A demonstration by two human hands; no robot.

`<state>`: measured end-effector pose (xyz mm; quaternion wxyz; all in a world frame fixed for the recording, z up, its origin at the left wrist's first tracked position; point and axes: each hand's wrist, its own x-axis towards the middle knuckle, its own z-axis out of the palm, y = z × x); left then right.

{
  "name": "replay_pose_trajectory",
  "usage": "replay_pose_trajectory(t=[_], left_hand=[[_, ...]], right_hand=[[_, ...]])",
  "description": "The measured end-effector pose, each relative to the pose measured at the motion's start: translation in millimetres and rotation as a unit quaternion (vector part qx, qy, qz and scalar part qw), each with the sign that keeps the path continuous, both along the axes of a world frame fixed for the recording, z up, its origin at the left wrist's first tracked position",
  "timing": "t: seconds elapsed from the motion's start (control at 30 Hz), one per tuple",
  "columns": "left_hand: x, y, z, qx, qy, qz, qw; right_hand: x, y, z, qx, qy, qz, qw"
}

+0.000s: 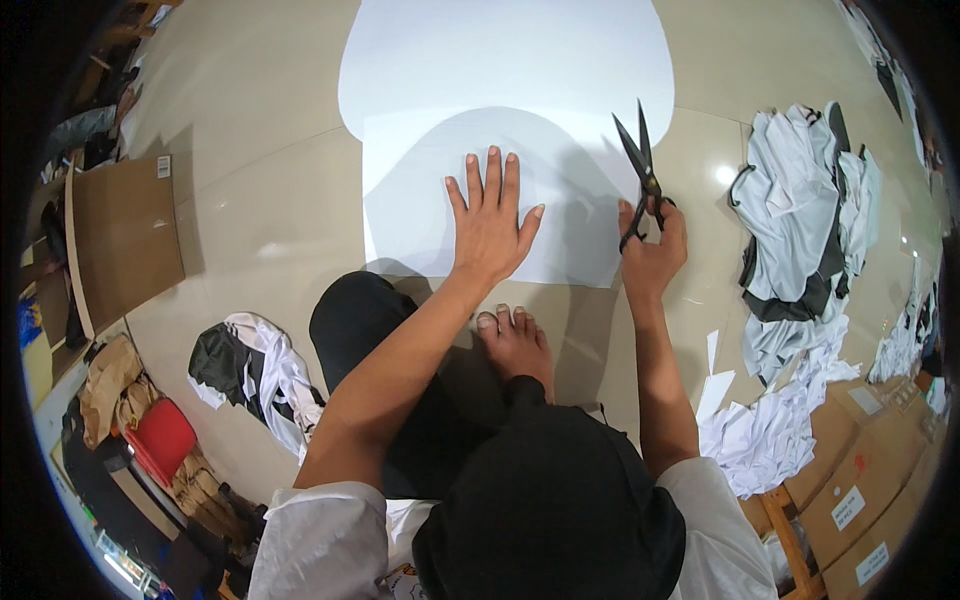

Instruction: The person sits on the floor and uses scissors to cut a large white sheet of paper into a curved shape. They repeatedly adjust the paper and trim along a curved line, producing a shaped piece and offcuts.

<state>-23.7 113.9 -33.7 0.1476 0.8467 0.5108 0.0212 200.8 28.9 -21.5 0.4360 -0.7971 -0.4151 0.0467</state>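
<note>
The left hand (488,230) is flat, fingers spread, on white paper (400,235) lying on the floor (260,200). The right hand (655,255) grips black scissors (651,186) by the handles, blades parted, near the paper's right edge.

Dark print on white rectangular paper labels (848,508), stuck to brown cardboard boxes (880,480), was too small to read.
</note>
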Motion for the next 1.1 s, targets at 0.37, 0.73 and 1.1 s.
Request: replay_pose_trajectory(t=[0.37,0.73,1.1], left_hand=[[-33.4,9.5,-1.4,0.019,-0.050,0.033,0.998],[-68.4,24.7,-3.7,0.030,-0.011,0.180,0.983],[-75.6,24.5,-8.2,0.046,-0.022,0.201,0.978]], right_hand=[[-17.9,46.7,-20.8,-0.022,-0.088,0.044,0.995],[-21.0,39.5,-26.7,-0.020,-0.123,0.044,0.991],[-37.4,24.1,-35.4,-0.013,-0.117,0.053,0.992]])
